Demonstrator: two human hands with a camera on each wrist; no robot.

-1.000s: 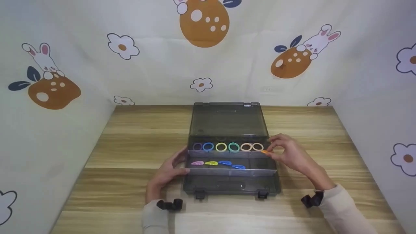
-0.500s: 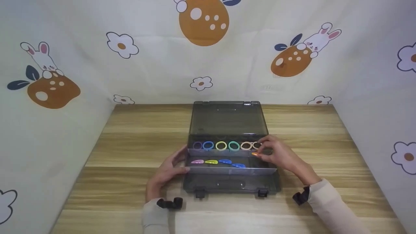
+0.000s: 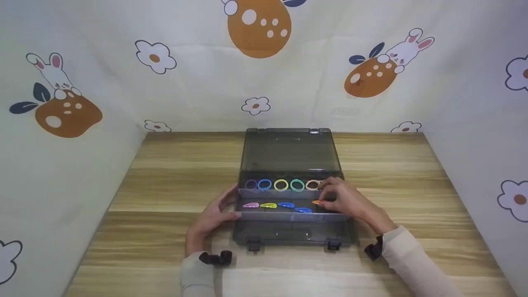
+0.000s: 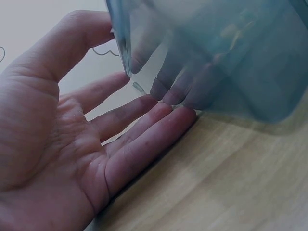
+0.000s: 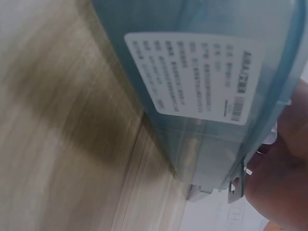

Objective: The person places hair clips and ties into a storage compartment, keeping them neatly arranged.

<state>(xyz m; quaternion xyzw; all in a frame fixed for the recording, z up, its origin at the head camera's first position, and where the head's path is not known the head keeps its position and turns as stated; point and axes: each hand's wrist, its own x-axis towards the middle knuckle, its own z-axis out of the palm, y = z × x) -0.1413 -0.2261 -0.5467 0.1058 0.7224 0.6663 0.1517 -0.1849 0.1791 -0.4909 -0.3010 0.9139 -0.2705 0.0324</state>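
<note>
My right hand (image 3: 344,201) reaches over the right side of the dark see-through divided box (image 3: 270,235). Between thumb and fingertips it pinches an orange hair clip (image 3: 316,202), low in the middle compartment. Along that compartment lie a pink hair clip (image 3: 251,205), a yellow one and two blue hair clips (image 3: 303,210). My left hand (image 3: 213,214) touches the box's left side, fingers nearly straight against the wall and thumb at the rim; the left wrist view shows these fingers (image 4: 139,139). The right wrist view has the right hand (image 5: 281,178) at its edge, the clip hidden.
Several coloured rings, among them a yellow ring (image 3: 275,185), stand in the back compartment; the hand covers the rightmost. The raised lid (image 3: 291,150) leans back. Two latches (image 3: 253,245) hang at the front. A white label (image 5: 197,77) is on the box wall. Patterned cloth surrounds the wooden table (image 3: 165,169).
My right hand has moved left and down from the box's right edge, carrying the orange hair clip into the middle compartment. My left hand has stayed at the box's left side.
</note>
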